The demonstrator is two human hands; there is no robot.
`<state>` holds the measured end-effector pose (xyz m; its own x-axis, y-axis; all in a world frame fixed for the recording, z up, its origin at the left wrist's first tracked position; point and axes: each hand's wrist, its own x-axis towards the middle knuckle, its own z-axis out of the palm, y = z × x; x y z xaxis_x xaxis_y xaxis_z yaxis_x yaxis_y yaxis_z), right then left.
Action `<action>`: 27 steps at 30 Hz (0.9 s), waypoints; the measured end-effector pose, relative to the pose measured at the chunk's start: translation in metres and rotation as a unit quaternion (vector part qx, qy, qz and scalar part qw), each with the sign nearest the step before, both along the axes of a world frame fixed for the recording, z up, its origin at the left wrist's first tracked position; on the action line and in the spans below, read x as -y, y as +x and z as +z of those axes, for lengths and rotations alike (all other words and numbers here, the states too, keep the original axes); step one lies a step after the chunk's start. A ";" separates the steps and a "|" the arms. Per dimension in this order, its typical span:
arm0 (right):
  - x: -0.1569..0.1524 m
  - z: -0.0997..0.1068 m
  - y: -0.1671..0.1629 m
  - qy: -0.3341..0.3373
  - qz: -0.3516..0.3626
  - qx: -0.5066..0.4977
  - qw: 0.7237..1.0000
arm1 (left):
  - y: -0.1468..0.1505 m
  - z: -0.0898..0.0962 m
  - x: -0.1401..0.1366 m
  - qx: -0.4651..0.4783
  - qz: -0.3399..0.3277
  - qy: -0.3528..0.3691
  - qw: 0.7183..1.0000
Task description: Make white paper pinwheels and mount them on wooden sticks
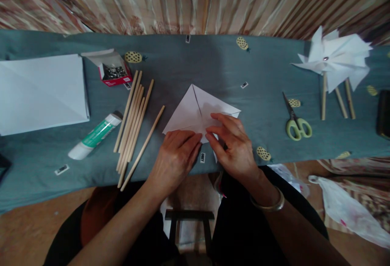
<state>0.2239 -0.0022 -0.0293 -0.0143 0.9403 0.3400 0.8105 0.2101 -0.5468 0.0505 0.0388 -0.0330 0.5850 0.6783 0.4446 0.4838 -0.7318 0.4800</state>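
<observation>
A white paper square [195,111], turned cornerwise, lies on the cloth in front of me, with slits running from its corners toward the middle. My left hand [178,152] is closed at the paper's near left edge, thumb and fingers pressed together on it. Over the near right part is my right hand [233,142], its fingers curved and apart and the fingertips at the paper near its centre. The near corner is partly hidden under my hands. Left of the paper lie several wooden sticks [134,123]; to the right are scissors with green handles [297,123].
A glue stick [96,136], an open red box of small metal pieces [114,73] and a stack of white paper [42,95] are on the left. White paper pinwheels on sticks [338,56] lie far right. A curtain [183,5] hangs behind the cloth-covered table [262,70].
</observation>
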 end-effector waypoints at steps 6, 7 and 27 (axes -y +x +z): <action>-0.001 -0.001 -0.001 0.025 0.025 0.039 0.999 | 0.000 0.001 0.000 -0.004 0.007 0.002 1.000; -0.001 -0.002 -0.001 0.027 0.029 0.043 0.998 | 0.001 0.000 0.000 -0.004 0.008 0.002 1.000; -0.001 -0.003 -0.003 -0.044 0.020 -0.012 0.999 | -0.002 0.003 0.001 -0.050 0.009 -0.033 0.998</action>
